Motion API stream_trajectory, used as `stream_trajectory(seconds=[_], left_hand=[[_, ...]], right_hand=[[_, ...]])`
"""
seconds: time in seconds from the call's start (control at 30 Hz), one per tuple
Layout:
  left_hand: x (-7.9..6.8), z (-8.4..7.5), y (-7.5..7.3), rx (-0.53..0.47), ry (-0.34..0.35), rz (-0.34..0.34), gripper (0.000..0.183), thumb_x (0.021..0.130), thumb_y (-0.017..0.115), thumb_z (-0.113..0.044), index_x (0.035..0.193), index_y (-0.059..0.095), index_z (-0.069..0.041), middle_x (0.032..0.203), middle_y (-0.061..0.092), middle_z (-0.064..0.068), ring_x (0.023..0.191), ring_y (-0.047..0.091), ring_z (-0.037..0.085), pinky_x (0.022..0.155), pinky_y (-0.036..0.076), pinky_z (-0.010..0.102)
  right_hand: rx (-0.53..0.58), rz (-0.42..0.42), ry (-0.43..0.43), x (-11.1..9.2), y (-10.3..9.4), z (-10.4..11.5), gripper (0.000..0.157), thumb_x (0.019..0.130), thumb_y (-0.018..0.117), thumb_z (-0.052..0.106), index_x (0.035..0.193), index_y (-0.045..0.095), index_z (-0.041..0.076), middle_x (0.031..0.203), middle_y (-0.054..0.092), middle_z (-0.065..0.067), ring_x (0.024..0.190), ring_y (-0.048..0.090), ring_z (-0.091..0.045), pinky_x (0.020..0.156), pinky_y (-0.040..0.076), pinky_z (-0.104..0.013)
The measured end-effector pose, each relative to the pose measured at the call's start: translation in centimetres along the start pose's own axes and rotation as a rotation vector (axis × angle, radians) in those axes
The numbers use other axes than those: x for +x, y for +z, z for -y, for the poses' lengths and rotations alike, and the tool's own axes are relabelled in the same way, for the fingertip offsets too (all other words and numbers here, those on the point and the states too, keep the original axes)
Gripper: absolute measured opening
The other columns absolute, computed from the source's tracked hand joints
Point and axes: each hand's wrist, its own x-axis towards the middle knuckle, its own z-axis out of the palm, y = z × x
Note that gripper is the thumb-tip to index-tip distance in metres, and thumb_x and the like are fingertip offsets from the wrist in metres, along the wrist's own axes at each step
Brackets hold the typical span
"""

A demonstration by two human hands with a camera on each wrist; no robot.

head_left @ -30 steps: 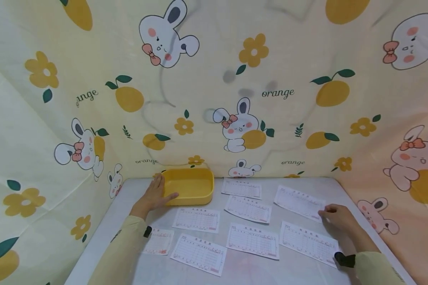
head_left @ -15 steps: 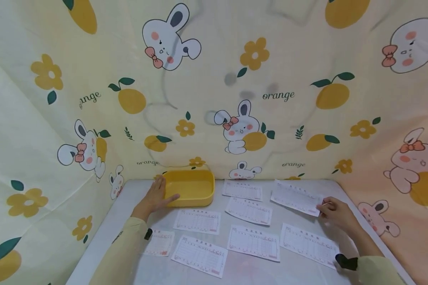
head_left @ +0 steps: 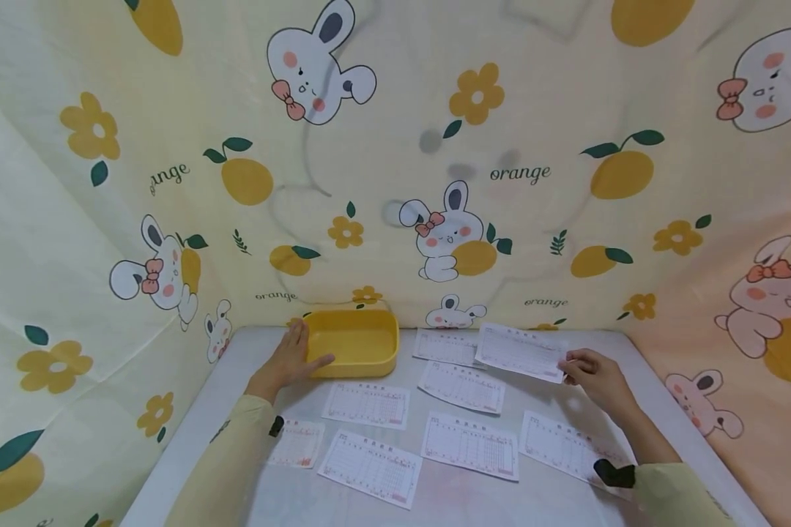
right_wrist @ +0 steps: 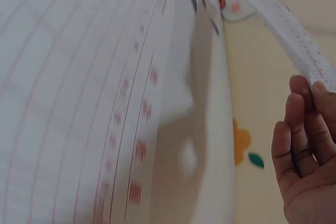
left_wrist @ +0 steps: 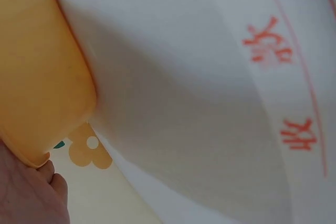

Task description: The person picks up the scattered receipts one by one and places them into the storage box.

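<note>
In the head view my right hand (head_left: pixel 600 382) pinches the right end of a printed receipt slip (head_left: pixel 521 353) between thumb and fingers. The slip is lifted and tilted, its left end overlapping a flat slip (head_left: pixel 443 345) at the back. In the right wrist view the raised slip (right_wrist: pixel 296 38) shows beyond the thumb and fingertips. My left hand (head_left: pixel 288 364) rests against the left side of a yellow plastic box (head_left: pixel 352 371), fingers straight, thumb spread along its front. Part of the box (left_wrist: pixel 44 72) and the hand (left_wrist: pixel 31 187) appear in the left wrist view.
Several more receipt slips lie spread on the white table (head_left: pixel 494 505), among them one front right (head_left: pixel 570 445), one front centre (head_left: pixel 469 446) and one below the box (head_left: pixel 367 405). A patterned cloth (head_left: pixel 369 256) walls the back and sides.
My right hand has lifted the receipt slip off the table and moved it left, toward the back slip. My left hand stays at the box.
</note>
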Motion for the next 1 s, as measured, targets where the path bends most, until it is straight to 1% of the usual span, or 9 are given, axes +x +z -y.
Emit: stream_trajectory(seconds=[0.17,0.2,0.33,0.43,0.53,0.63,0.77,0.87,1.0], left_hand=[[0.2,-0.2,-0.2,0.009,-0.025,0.017,0.124,0.098,0.054,-0.078,0.167,0.000,0.010,0.177,-0.009,0.029,0.163,-0.003,0.049,0.132,0.007,0.060],[0.2,-0.3,-0.2,0.010,-0.023,0.015,0.123,0.098,0.054,-0.077,0.167,0.000,0.010,0.176,-0.008,0.030,0.163,-0.003,0.049,0.132,0.008,0.061],[0.1,-0.3,-0.2,0.006,-0.014,0.009,0.125,0.099,0.053,-0.077,0.166,-0.002,0.012,0.176,-0.009,0.031,0.163,-0.003,0.048,0.132,0.006,0.060],[0.0,-0.3,-0.1,-0.001,-0.012,0.012,0.127,0.098,0.052,-0.078,0.165,-0.006,0.013,0.176,-0.010,0.031,0.164,-0.005,0.046,0.133,0.003,0.058],[0.0,-0.4,0.0,-0.002,-0.015,0.014,0.127,0.099,0.052,-0.078,0.164,-0.008,0.013,0.176,-0.011,0.030,0.164,-0.006,0.045,0.133,0.001,0.057],[-0.1,-0.5,0.0,-0.002,-0.019,0.017,0.126,0.099,0.052,-0.077,0.164,-0.008,0.013,0.176,-0.011,0.030,0.164,-0.006,0.045,0.133,0.001,0.057],[-0.1,-0.5,-0.1,0.000,-0.025,0.025,0.126,0.099,0.050,-0.078,0.164,-0.008,0.013,0.175,-0.012,0.030,0.164,-0.007,0.046,0.133,0.001,0.057],[0.0,-0.4,0.0,0.007,-0.031,0.029,0.127,0.098,0.049,-0.080,0.164,-0.009,0.012,0.176,-0.013,0.029,0.164,-0.007,0.045,0.133,0.002,0.057],[-0.1,-0.5,0.1,-0.001,-0.023,0.023,0.127,0.099,0.050,-0.079,0.164,-0.009,0.012,0.176,-0.013,0.030,0.164,-0.007,0.045,0.133,0.002,0.056]], right_hand=[[0.053,-0.001,-0.009,0.2,1.6,1.4,0.037,0.106,0.071,0.026,0.126,0.066,-0.006,0.094,0.080,-0.007,0.086,0.077,-0.025,0.079,0.061,-0.028],[0.062,0.001,-0.011,0.3,1.9,1.7,0.037,0.106,0.072,0.025,0.126,0.066,-0.005,0.094,0.080,-0.007,0.085,0.076,-0.023,0.079,0.061,-0.028],[0.104,0.033,0.007,0.5,3.3,2.8,0.036,0.106,0.072,0.025,0.126,0.066,-0.004,0.097,0.080,-0.006,0.087,0.076,-0.023,0.083,0.062,-0.030],[0.134,0.062,0.031,0.7,4.3,3.5,0.037,0.106,0.071,0.028,0.127,0.066,-0.002,0.099,0.080,-0.005,0.091,0.075,-0.024,0.088,0.061,-0.034],[0.163,0.077,0.041,1.1,5.4,4.1,0.037,0.106,0.072,0.029,0.127,0.066,-0.001,0.098,0.080,-0.003,0.091,0.074,-0.022,0.093,0.059,-0.040],[0.201,0.097,0.048,1.5,6.6,4.6,0.038,0.105,0.073,0.031,0.127,0.066,0.000,0.096,0.080,-0.001,0.090,0.072,-0.017,0.097,0.055,-0.045],[0.233,0.126,0.049,2.0,8.2,5.2,0.037,0.105,0.074,0.030,0.125,0.067,0.000,0.096,0.080,0.000,0.089,0.072,-0.015,0.098,0.052,-0.043],[0.244,0.136,0.050,2.4,9.4,5.9,0.034,0.105,0.074,0.028,0.124,0.068,0.001,0.096,0.080,0.000,0.089,0.071,-0.016,0.096,0.054,-0.042],[0.265,0.134,0.072,2.9,10.8,6.8,0.027,0.104,0.075,0.024,0.121,0.069,0.003,0.096,0.080,-0.001,0.089,0.071,-0.020,0.096,0.056,-0.045]])
